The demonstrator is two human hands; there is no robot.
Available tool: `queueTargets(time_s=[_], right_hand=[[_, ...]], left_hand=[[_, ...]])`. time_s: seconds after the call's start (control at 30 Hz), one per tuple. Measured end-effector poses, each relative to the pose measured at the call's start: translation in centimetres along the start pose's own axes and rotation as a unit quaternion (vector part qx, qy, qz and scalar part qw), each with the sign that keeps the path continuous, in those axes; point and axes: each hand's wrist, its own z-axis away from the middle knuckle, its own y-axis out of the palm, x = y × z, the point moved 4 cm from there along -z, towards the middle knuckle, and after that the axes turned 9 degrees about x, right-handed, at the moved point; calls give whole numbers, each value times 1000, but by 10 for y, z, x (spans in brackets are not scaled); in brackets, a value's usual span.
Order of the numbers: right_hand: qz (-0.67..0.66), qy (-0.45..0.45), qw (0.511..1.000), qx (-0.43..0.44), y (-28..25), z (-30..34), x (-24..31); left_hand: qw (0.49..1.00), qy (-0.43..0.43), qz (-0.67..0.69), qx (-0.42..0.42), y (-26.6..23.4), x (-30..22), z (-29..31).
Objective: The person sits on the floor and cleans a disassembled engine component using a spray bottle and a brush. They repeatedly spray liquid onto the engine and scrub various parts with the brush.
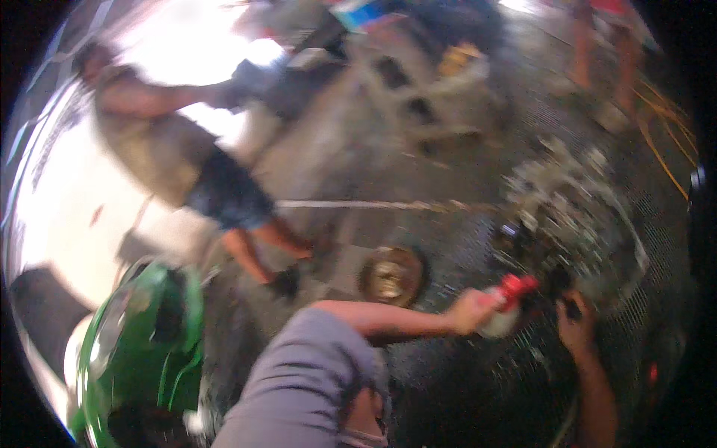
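My left hand (470,312) is wrapped round a spray bottle with a whitish body (499,324) and a red top (515,287). The bottle leans toward a large metal machine part (560,213), perhaps an engine, lying on the dark textured floor. Just right of the bottle, my right hand (576,328) has its fingers bent around something small and dark (571,308). Blur hides what that is. It sits close to the near edge of the machine part.
A round brownish pan (390,276) with metal pieces stands left of the bottle. Farther left are a green machine (142,336) and a person (160,142) standing. Beyond lies a pale block-like casting (433,104). Orange cables (665,138) run at right, near another person's legs (626,71).
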Motion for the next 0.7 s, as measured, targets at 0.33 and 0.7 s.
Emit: queueTargets(time_s=[0.33,0.7], right_hand=[[285,-28,926,244,-42,2,61],[417,-14,841,344,36,0,46]], left_hand=[[993,62,64,74,-29,5,24],[987,41,2,158,-36,-12,26]])
